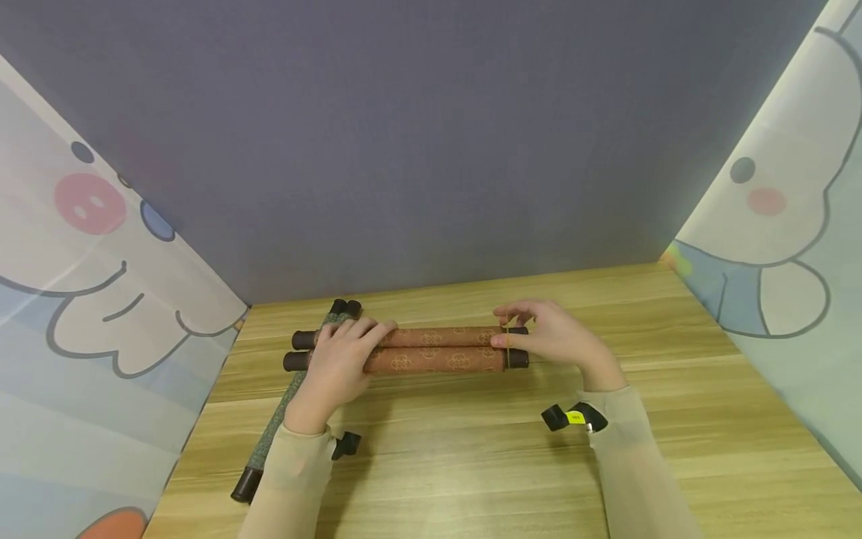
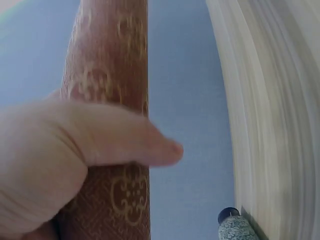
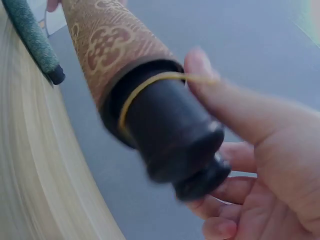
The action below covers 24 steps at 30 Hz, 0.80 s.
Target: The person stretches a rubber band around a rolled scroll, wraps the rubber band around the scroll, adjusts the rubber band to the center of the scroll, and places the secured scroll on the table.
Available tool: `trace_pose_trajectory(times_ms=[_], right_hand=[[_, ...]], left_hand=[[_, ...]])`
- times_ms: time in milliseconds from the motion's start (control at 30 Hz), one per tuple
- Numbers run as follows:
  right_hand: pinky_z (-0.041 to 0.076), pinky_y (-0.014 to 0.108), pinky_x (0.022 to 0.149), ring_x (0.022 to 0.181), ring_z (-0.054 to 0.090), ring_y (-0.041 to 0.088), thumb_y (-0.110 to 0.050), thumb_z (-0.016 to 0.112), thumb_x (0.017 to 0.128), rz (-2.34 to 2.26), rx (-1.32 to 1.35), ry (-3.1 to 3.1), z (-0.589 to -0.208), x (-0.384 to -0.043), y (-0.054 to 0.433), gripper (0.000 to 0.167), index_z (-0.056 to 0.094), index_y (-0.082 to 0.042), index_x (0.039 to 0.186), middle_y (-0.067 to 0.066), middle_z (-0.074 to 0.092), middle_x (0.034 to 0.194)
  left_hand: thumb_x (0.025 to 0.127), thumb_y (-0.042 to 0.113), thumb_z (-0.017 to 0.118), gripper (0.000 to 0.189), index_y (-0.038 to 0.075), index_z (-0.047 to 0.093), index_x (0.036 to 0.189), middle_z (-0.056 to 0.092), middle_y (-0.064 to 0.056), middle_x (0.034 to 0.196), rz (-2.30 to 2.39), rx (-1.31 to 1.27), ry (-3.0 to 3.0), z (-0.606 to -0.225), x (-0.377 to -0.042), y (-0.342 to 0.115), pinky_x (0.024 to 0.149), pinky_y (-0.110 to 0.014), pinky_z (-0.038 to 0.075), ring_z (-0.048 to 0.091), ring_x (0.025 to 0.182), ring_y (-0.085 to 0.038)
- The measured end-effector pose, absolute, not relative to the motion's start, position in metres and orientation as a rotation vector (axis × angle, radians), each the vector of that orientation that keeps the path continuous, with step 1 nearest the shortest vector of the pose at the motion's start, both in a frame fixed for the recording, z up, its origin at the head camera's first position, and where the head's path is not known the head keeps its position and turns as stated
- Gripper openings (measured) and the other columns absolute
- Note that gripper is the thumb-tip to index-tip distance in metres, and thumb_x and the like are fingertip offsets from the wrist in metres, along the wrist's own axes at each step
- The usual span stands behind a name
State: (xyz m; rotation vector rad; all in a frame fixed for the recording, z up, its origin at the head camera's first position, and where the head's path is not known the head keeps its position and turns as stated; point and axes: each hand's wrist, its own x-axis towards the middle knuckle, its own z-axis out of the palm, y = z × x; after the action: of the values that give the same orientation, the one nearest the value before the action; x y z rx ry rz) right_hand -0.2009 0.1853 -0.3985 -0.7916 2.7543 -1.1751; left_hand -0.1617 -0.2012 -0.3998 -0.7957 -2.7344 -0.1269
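Observation:
A rust-brown patterned scroll [image 1: 431,361], rolled from both ends into two parallel rolls with dark end knobs, is held up over the table. Near its left end my left hand [image 1: 343,363] grips it; in the left wrist view the thumb [image 2: 125,137] lies across the patterned fabric [image 2: 132,195]. At the other end my right hand [image 1: 555,337] pinches a thin yellow rubber band [image 3: 157,77], which loops around the dark knobs [image 3: 170,120]. The right thumb [image 3: 205,80] pulls one side of the band outward from the knob.
A green rolled scroll [image 1: 272,434] with dark ends lies slanted on the wooden table [image 1: 458,464], partly hidden under my left arm and the brown scroll. A grey panel [image 1: 444,150] stands behind the table, with cartoon-printed walls on both sides.

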Motion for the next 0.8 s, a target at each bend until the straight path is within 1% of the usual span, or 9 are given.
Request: trace_pose_trajectory(times_ms=[100,233,300,333,433,533,600,700,800], right_hand=[[0.056,0.040,0.080,0.098,0.069,0.017,-0.040,0.083,0.099,-1.197,-0.778,2.766,-0.3998,-0.2030,0.1797,0.044,0.080,-0.009,0.129,0.001,0.080,0.121],[0.059,0.044,0.085,0.097,0.072,0.018,-0.037,0.076,0.105,-1.210,-0.738,2.773,-0.3998,-0.2034,0.1752,0.030,0.084,-0.010,0.116,0.003,0.081,0.112],[0.060,0.043,0.085,0.094,0.073,0.018,-0.034,0.074,0.106,-1.258,-0.664,2.744,-0.3987,-0.2030,0.1753,0.026,0.085,-0.010,0.111,0.003,0.081,0.107],[0.061,0.041,0.084,0.092,0.073,0.018,-0.031,0.073,0.108,-1.300,-0.629,2.714,-0.3978,-0.2025,0.1762,0.026,0.085,-0.008,0.110,0.004,0.081,0.105],[0.060,0.033,0.080,0.089,0.071,0.019,-0.023,0.069,0.110,-1.467,-0.498,2.581,-0.3970,-0.2023,0.1786,0.028,0.082,0.001,0.113,0.010,0.080,0.104],[0.058,0.030,0.080,0.089,0.069,0.019,-0.021,0.065,0.112,-1.598,-0.398,2.457,-0.3973,-0.2032,0.1805,0.033,0.077,0.008,0.122,0.015,0.080,0.108],[0.056,0.029,0.080,0.088,0.068,0.019,-0.024,0.066,0.112,-1.639,-0.327,2.406,-0.3983,-0.2046,0.1806,0.035,0.077,0.007,0.123,0.017,0.080,0.111],[0.051,0.025,0.075,0.082,0.064,0.016,-0.027,0.066,0.111,-1.710,-0.251,2.301,-0.3994,-0.2061,0.1808,0.038,0.076,0.007,0.126,0.019,0.080,0.115],[0.049,0.021,0.070,0.077,0.060,0.011,-0.028,0.065,0.112,-1.818,-0.195,2.144,-0.4018,-0.2081,0.1807,0.042,0.073,0.010,0.128,0.017,0.080,0.113]], left_hand=[[0.071,-0.010,0.091,0.088,0.024,0.064,0.148,0.069,-0.005,0.128,-0.083,-0.784,-2.697,-0.3984,-0.1599,-0.1971,0.105,-0.068,0.043,0.066,0.115,-0.037],[0.070,-0.010,0.087,0.086,0.025,0.066,0.146,0.068,-0.003,0.128,-0.061,-0.834,-2.660,-0.3981,-0.1609,-0.1962,0.106,-0.066,0.043,0.065,0.116,-0.036],[0.070,-0.010,0.085,0.086,0.026,0.067,0.146,0.068,-0.003,0.128,-0.060,-0.859,-2.651,-0.3982,-0.1616,-0.1969,0.105,-0.065,0.042,0.065,0.117,-0.035],[0.070,-0.010,0.085,0.086,0.026,0.067,0.146,0.068,-0.002,0.129,-0.059,-0.869,-2.646,-0.3981,-0.1618,-0.1974,0.105,-0.065,0.042,0.064,0.117,-0.035],[0.069,-0.010,0.085,0.087,0.027,0.066,0.146,0.068,-0.001,0.128,-0.060,-0.894,-2.636,-0.3981,-0.1624,-0.1987,0.107,-0.065,0.042,0.064,0.118,-0.033],[0.068,-0.011,0.085,0.088,0.027,0.066,0.146,0.069,0.000,0.129,-0.072,-0.924,-2.635,-0.3983,-0.1629,-0.1998,0.108,-0.064,0.040,0.064,0.119,-0.031],[0.068,-0.010,0.085,0.088,0.027,0.067,0.145,0.069,0.001,0.131,-0.084,-0.949,-2.641,-0.3987,-0.1636,-0.2005,0.108,-0.063,0.040,0.064,0.119,-0.031],[0.068,-0.007,0.086,0.087,0.028,0.067,0.145,0.069,0.003,0.134,-0.100,-0.987,-2.653,-0.4002,-0.1647,-0.2017,0.108,-0.060,0.039,0.063,0.121,-0.029],[0.067,-0.003,0.087,0.087,0.029,0.066,0.144,0.070,0.004,0.134,-0.126,-1.010,-2.652,-0.4023,-0.1658,-0.2039,0.109,-0.058,0.038,0.064,0.122,-0.027]])
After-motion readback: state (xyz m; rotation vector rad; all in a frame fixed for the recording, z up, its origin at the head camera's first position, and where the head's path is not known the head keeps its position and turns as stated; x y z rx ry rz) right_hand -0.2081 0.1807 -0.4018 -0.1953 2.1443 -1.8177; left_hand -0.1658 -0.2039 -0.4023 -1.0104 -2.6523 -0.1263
